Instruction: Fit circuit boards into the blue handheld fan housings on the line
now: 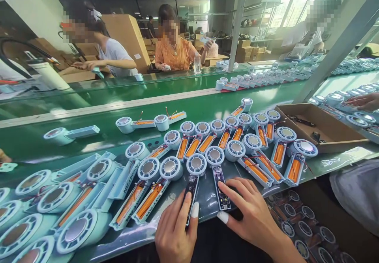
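My left hand point(177, 228) is closed around the handle of a light-blue handheld fan point(196, 164), its index finger on the dark circuit board point(193, 184) in that handle. The thumb, in a white finger cover, lies along the handle's right side. My right hand point(253, 209) has its fingers apart, the index fingertip touching the circuit board point(221, 190) of a second fan point(214, 156). Its white-covered thumb is near that handle's lower end. Both fans lie face up at the bench's front edge. Around them, several open-handled fans point(152, 198) show orange battery cells and thin wires.
A cardboard tray point(325, 146) with small dark parts stands at the right. More fans point(72, 231) crowd the left, and others point(299, 225) lie below the bench at right. Several people sit across the green belt point(97, 113). Another person's hand point(365, 102) reaches in at right.
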Motion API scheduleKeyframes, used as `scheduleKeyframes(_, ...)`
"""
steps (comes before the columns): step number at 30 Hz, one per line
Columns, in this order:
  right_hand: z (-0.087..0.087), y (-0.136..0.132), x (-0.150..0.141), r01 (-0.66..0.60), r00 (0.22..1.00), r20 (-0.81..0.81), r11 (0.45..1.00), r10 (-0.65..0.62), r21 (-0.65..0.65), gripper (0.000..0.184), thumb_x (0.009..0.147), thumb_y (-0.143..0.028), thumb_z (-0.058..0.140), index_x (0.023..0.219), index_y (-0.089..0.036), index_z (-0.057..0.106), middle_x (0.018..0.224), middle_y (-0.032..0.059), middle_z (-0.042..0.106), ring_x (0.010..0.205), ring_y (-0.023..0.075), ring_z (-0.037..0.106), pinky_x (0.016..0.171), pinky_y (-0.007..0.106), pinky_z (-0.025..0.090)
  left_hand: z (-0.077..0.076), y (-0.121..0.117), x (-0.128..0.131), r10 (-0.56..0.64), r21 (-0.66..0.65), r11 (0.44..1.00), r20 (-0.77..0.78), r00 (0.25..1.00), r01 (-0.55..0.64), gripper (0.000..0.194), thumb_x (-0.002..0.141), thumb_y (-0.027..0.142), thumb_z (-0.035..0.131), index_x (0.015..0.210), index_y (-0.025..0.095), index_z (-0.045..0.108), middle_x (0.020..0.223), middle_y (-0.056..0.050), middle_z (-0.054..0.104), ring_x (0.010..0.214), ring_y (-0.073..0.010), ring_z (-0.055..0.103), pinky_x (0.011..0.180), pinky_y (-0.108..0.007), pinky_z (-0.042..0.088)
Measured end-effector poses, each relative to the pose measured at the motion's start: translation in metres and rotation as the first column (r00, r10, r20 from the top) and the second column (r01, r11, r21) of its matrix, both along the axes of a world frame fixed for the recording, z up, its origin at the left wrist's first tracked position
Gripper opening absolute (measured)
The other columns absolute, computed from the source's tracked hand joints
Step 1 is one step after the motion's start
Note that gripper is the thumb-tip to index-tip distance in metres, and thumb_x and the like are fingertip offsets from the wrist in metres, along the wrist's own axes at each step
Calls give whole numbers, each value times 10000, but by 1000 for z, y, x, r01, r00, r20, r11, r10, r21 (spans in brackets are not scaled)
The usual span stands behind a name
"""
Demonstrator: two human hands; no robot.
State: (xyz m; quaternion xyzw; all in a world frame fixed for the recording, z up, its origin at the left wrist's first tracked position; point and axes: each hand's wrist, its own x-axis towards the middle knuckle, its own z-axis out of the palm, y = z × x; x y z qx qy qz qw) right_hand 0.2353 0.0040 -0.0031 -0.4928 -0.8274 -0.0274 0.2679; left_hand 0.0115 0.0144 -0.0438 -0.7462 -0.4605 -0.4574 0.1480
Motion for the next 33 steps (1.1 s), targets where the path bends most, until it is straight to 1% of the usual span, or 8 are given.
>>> scheduleKeyframes(3, 3, -1, -1, 4, 1000, 11, 1000, -4, -14, 651, 857, -302, 684, 1463, -230, 457, 1267, 113, 618, 1128, 296, 575, 942, 468, 490, 2, 1, 0, 4, 10, 1000, -4, 1000, -4, 278, 945, 131, 629, 1223, 122, 645, 1048, -131, 773, 930, -220, 742, 850, -327, 525)
scheduleKeyframes(6, 6, -1, -2, 11, 1000, -23, 1000, -11, -7, 600, 863, -283, 669, 1431, -234, 482, 1243, 107, 630, 1129, 288, 578, 951, 460, 493, 2, 1, 0, 7, 13, 1000, 7, 1000, -7, 295, 930, 120, 648, 1224, 142, 642, 1068, -125, 772, 942, -222, 742, 859, -333, 531)
scheduleKeyframes(8, 6, -1, -3, 12, 999, -33, 1000, -12, -11, 584, 864, -304, 676, 1415, -235, 493, 1236, 103, 634, 1121, 286, 583, 940, 454, 501, 2, 0, 0, 3, -5, 1000, 12, 1000, -3, 303, 940, 134, 633, 1244, 142, 630, 1096, -126, 765, 971, -224, 737, 877, -336, 529)
scheduleKeyframes(14, 4, -1, -5, 51, 999, -9, 998, -52, -21, 756, 839, -308, 682, 1527, -238, 376, 1260, 109, 628, 1123, 298, 593, 948, 466, 501, 1, -2, -1, 7, -69, 998, 14, 1000, -6, 378, 987, 180, 542, 1364, 154, 549, 1145, -105, 747, 1025, -217, 717, 909, -333, 524)
scheduleKeyframes(18, 2, 0, -8, 94, 996, -5, 994, -94, -51, 789, 819, -298, 697, 1537, -267, 369, 1253, 104, 615, 1114, 306, 585, 942, 483, 503, 7, -1, 0, 11, -112, 994, -18, 1000, -13, 374, 999, 197, 507, 1368, 162, 554, 1131, -93, 740, 1002, -214, 707, 883, -334, 531)
scheduleKeyframes(24, 3, 1, -11, 104, 993, -52, 991, -109, -80, 738, 811, -249, 689, 1499, -279, 422, 1222, 95, 612, 1101, 299, 575, 928, 471, 514, 16, 1, 0, 4, -146, 989, -19, 1000, -7, 328, 998, 228, 501, 1305, 175, 601, 1066, -81, 750, 948, -219, 707, 823, -339, 561)
scheduleKeyframes(30, 2, 2, -14, 111, 990, -77, 992, -115, -57, 759, 767, -212, 685, 1485, -272, 447, 1202, 92, 620, 1084, 302, 580, 909, 458, 517, 10, 4, -2, 0, -190, 982, -4, 1000, -1, 346, 966, 205, 540, 1308, 208, 593, 1182, -74, 738, 1117, -261, 675, 919, -402, 555)
scheduleKeyframes(33, 2, 2, -13, 107, 990, -86, 994, -109, -23, 744, 754, -203, 678, 1467, -257, 470, 1178, 94, 630, 1056, 297, 591, 889, 442, 519, 6, 5, -5, -23, -207, 978, -24, 999, 17, 380, 940, 163, 557, 1318, 209, 577, 1219, -69, 725, 1178, -256, 653, 955, -404, 546)
